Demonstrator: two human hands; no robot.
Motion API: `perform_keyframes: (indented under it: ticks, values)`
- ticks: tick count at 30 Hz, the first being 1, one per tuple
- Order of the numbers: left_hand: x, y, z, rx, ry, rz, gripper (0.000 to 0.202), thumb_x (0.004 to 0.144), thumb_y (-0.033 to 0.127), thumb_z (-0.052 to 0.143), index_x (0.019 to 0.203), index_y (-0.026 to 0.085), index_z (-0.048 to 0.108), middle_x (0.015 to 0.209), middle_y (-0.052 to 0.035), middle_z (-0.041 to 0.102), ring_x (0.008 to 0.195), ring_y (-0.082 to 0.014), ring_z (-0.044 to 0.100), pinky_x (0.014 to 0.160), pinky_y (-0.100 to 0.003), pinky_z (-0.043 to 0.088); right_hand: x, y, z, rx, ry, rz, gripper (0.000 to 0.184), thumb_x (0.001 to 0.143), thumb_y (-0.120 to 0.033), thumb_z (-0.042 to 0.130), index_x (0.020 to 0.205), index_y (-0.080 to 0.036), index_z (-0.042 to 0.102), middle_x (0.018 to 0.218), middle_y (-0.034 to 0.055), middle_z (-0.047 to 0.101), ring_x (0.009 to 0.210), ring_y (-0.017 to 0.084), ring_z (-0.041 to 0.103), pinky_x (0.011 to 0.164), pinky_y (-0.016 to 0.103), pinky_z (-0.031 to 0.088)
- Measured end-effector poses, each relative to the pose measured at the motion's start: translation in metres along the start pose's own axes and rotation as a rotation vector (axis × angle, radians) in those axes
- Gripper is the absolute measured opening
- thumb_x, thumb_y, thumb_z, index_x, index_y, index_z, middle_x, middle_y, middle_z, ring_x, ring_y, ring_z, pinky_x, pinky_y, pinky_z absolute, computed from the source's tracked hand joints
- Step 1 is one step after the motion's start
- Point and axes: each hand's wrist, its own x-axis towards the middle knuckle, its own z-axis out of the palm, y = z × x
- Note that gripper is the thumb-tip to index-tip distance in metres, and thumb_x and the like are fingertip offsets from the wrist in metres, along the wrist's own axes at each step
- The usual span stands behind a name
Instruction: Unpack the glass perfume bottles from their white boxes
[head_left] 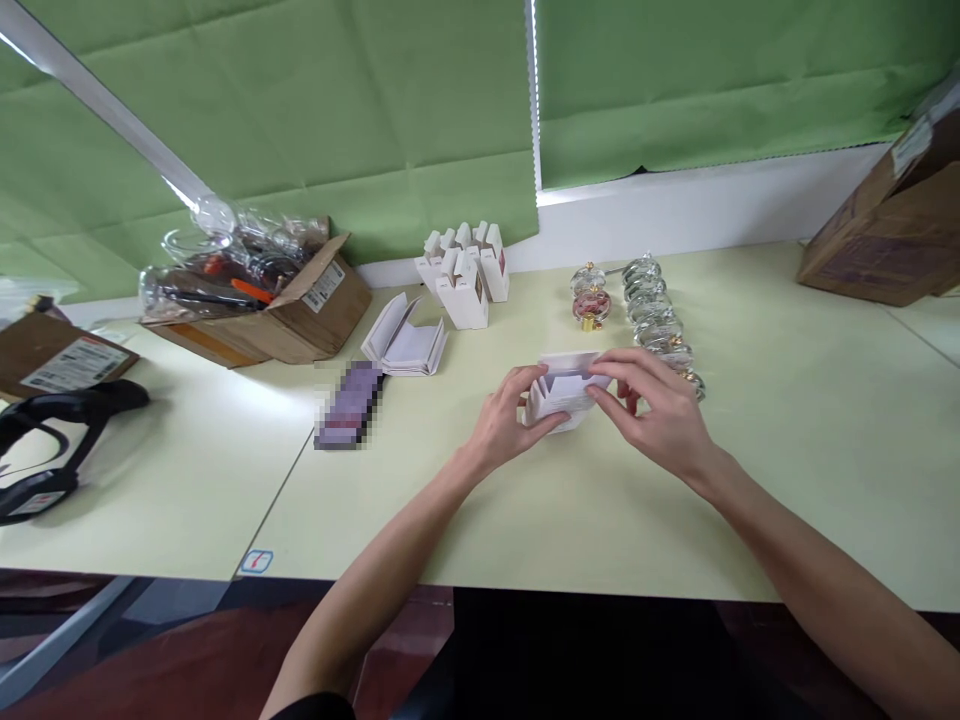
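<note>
Between my hands is a small white carton (568, 389), its top end open and its flaps up. My left hand (504, 417) grips the carton's left side, thumb along the near face. With thumb and fingertips, my right hand (660, 410) pinches the carton's upper right flap. Just beyond my right hand stands a row of clear glass perfume bottles (649, 300), its near end partly hidden by that hand. To the left of the row are a pink perfume bottle (591, 305) with a gold cap beside it and another clear bottle (587, 278).
Several white cartons (463, 295) stand open-topped near the wall. Flattened white cartons (409, 345) lie left of them, by a blurred-out phone-shaped item (350, 405). Brown cardboard boxes (322, 305) stand at the left and back right. A black headset-like device (67, 440) lies far left.
</note>
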Motion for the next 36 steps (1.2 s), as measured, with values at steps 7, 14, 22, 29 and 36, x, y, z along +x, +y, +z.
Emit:
perform_keyframes:
  ticks: [7,14,22,29,36]
  values:
    - [0.013,0.007,-0.016,0.072,0.056,0.155,0.037,0.084,0.038,0.075,0.11,0.022,0.054,0.118,-0.0127,0.06,0.11,-0.0241,0.063,0.079,-0.035,0.059,-0.007,-0.001,0.002,-0.08,-0.178,-0.106,0.012,0.098,-0.023,0.054,0.104,-0.02,0.064,0.112,0.0084,0.073,0.058,0.01,0.06,0.053,0.026,0.047]
    - [0.015,0.006,-0.026,0.113,-0.038,0.153,0.034,0.087,0.04,0.071,0.115,0.022,0.06,0.112,-0.0103,0.069,0.099,-0.0201,0.071,0.083,-0.031,0.059,-0.008,0.0,0.005,-0.166,-0.113,-0.238,0.017,0.098,-0.015,0.051,0.105,-0.021,0.066,0.103,0.0059,0.076,0.081,0.017,0.072,0.065,0.026,0.051]
    - [0.013,0.002,-0.022,0.116,-0.017,0.2,0.032,0.086,0.042,0.072,0.11,0.022,0.063,0.11,-0.0088,0.071,0.094,-0.0177,0.072,0.079,-0.027,0.06,-0.008,-0.005,0.007,-0.225,-0.136,-0.237,0.019,0.099,-0.012,0.047,0.104,-0.019,0.063,0.089,0.0032,0.075,0.066,0.013,0.067,0.055,0.026,0.041]
    - [0.012,-0.001,-0.02,0.123,-0.018,0.196,0.033,0.087,0.046,0.07,0.107,0.02,0.064,0.106,-0.0091,0.071,0.091,-0.0169,0.072,0.073,-0.025,0.058,-0.009,-0.002,0.007,-0.339,-0.219,-0.259,0.022,0.099,-0.014,0.043,0.1,-0.018,0.065,0.08,0.0041,0.073,0.06,0.014,0.063,0.049,0.028,0.032]
    - [0.017,0.008,-0.026,-0.127,-0.046,0.011,0.054,0.096,0.064,0.042,0.1,0.018,0.069,0.1,-0.0124,0.072,0.091,-0.0201,0.07,0.076,-0.033,0.056,-0.007,0.0,0.0,-0.356,-0.197,-0.371,0.024,0.095,-0.014,0.053,0.105,-0.02,0.073,0.097,0.0057,0.078,0.077,0.017,0.071,0.059,0.027,0.048]
